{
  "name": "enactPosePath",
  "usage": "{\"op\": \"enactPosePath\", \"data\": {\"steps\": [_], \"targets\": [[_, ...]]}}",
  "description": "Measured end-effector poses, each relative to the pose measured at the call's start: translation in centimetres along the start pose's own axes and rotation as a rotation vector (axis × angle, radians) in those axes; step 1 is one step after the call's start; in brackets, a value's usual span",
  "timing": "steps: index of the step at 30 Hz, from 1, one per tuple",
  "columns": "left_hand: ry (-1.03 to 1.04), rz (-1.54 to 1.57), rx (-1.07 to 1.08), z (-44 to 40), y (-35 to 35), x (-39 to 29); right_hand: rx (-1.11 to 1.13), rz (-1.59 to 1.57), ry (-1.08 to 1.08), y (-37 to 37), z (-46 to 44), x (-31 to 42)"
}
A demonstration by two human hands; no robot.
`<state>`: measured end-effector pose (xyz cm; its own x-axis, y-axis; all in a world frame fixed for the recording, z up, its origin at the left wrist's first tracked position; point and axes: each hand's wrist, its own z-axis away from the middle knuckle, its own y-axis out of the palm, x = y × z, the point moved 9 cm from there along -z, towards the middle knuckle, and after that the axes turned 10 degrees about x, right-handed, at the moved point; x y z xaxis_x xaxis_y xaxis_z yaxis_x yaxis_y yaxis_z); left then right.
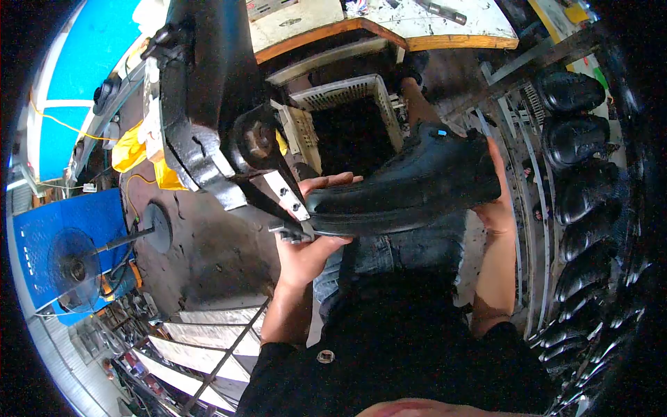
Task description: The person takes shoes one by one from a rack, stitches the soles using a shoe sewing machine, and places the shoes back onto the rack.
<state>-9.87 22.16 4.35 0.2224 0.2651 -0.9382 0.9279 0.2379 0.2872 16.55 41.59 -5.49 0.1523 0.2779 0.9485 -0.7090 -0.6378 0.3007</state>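
Observation:
A black boot (417, 181) lies sideways across my lap, its toe to the left and its heel to the right. My left hand (306, 257) is closed round the toe end, with fingers on the far side and thumb on the near side. The heel end rests in my right hand (495, 201), whose fingers wrap round its back. Right at the toe is the metal head of a black machine (260, 146), with a small bright plate (286, 194) beside my left hand. Whether the toe touches this head cannot be made out.
Beyond the boot stands a pale plastic crate (340, 90) with a dark inside, below a wood-edged worktable (458, 42). Several black shoes (583, 187) line a rack on the right. A fan (73, 267) and blue panels (42, 229) are at the left.

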Motion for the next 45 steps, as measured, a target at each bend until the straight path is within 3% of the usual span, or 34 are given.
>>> {"op": "enactPosePath", "data": {"steps": [5,14,18,22,25,26,28,31,38,41,42,45], "targets": [[-0.029,0.038,-0.091,0.4,-0.7,0.4,0.018,0.056,0.000,0.7,-0.5,2.6],[-0.008,0.123,-0.223,1.7,-2.5,1.7,0.150,0.362,-0.243,2.0,-1.6,8.7],[-0.207,0.201,-0.382,4.7,-4.6,4.4,0.128,0.504,-0.270,3.9,-2.0,11.4],[-0.050,0.320,-0.372,5.8,-5.7,4.8,0.191,0.655,-0.324,6.2,-2.5,12.9],[-0.030,0.490,-0.396,6.5,-6.0,5.5,0.206,0.664,-0.379,8.8,-2.3,14.3],[-0.039,0.365,-0.520,6.6,-6.1,5.4,0.220,0.644,-0.381,9.5,-2.4,14.8],[-0.111,0.444,-0.556,7.5,-6.7,6.7,0.246,0.602,-0.383,10.9,-2.5,15.8],[-0.037,0.518,-0.581,7.5,-7.1,6.5,0.347,0.746,-0.424,13.9,-2.8,16.4],[0.030,0.518,-0.517,8.8,-9.3,5.2,0.459,0.754,-0.356,15.1,-4.2,13.3],[0.064,0.538,-0.445,8.1,-8.7,4.3,0.463,0.608,0.028,14.3,-4.5,8.5],[0.072,0.556,-0.367,7.7,-8.2,4.0,0.456,0.610,0.030,13.5,-4.4,7.4],[0.041,0.543,-0.293,6.7,-7.1,4.4,0.289,0.470,-0.232,9.8,-3.4,6.7]]}}
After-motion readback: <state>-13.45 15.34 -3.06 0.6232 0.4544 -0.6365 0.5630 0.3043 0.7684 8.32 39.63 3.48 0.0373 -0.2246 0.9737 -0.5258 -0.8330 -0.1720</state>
